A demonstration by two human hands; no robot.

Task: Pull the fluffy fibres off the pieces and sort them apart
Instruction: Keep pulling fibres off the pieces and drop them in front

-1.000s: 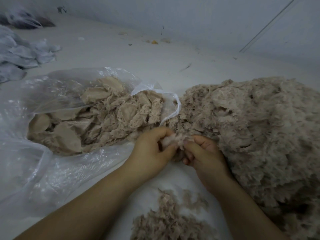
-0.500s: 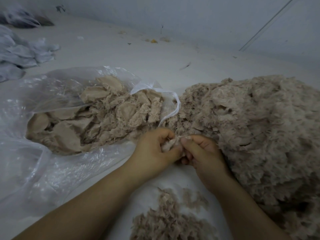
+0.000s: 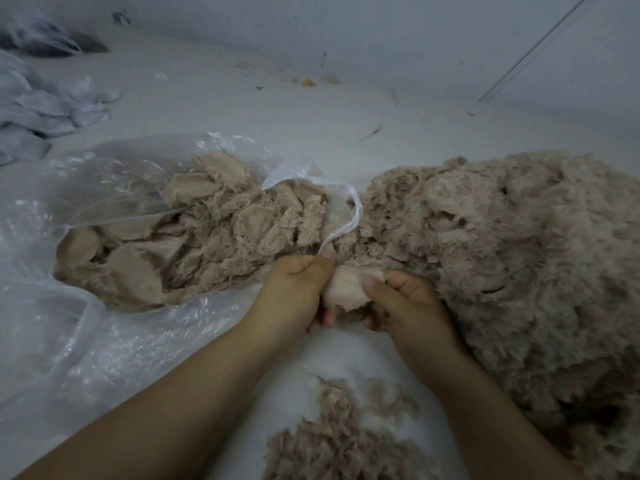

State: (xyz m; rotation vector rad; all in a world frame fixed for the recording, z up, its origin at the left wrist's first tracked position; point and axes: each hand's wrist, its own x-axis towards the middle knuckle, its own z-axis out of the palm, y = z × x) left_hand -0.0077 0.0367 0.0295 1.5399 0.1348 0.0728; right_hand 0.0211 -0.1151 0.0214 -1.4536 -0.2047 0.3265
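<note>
One pale beige piece (image 3: 348,287) sits at the centre of the frame, held between two hands. It shows a smooth, woven-looking face turned up, roughly oval, with darker fluff hanging from its underside. The left hand (image 3: 294,292) grips its left edge with the fingers (image 3: 303,266) curled over the top, clamped on the fabric. The right hand (image 3: 405,306) pinches the right edge, thumb pressed on the upper face and the other fingers tucked beneath.

To the right, filling the right side of the frame, rises one large mound of fluffy fibres (image 3: 519,271): shaggy, matted, brownish-beige, with loose tufts all over its surface. The right hand's knuckles are touching its near slope.

At the left lies one clear plastic bag (image 3: 104,341), crinkled and glossy, its mouth open toward the hands. Inside is a heap of bare pieces (image 3: 214,237), too many and too overlapped to count; they are flat, rounded pads with frayed, wispy edges. A thin white handle strip (image 3: 348,216) of the bag loops down just above the left hand.

At the bottom centre, between the two forearms, lies one smaller, flatter scatter of tufts (image 3: 339,441).

All this rests on a pale, smooth floor (image 3: 277,109). At the upper left is a rumpled pile of grey-white cloth (image 3: 41,109).
</note>
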